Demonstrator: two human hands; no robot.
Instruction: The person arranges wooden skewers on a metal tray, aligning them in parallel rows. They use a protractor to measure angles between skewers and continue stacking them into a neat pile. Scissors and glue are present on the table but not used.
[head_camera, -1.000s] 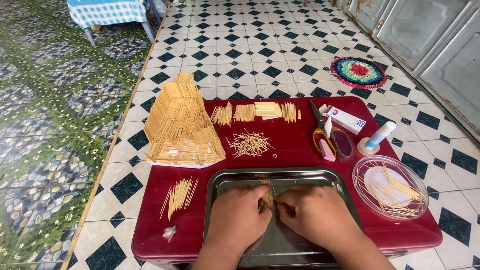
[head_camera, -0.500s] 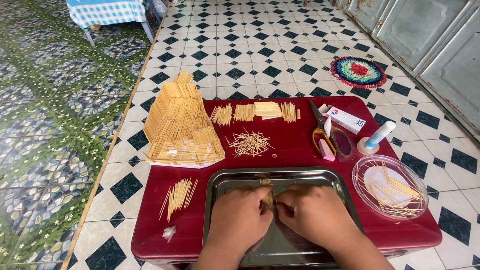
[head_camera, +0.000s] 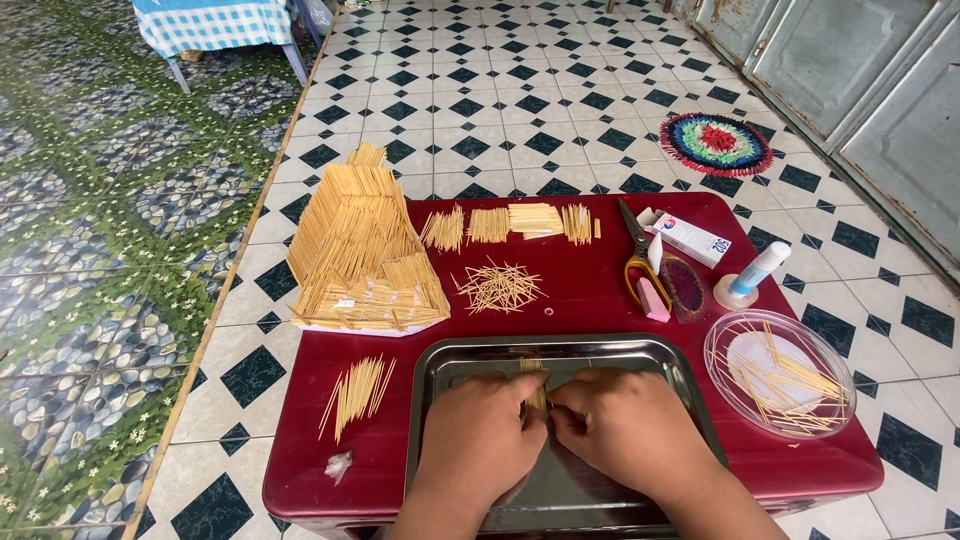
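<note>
Both hands meet over the steel tray (head_camera: 440, 365): the left hand (head_camera: 478, 440) and right hand (head_camera: 628, 430) pinch a small bundle of sticks (head_camera: 536, 385) between closed fingertips. It is better to press the ends level and squeeze evenly, so no stick slips out.

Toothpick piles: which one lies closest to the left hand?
The loose fan of toothpicks on the red table, just left of the steel tray and the left hand; the other piles lie farther back.

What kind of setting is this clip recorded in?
Probably a home floor or porch used for craft work: patterned black-and-white tiled floor, low dark-red table and a pale stick-built model roof beside yellow-handled scissors.
</note>
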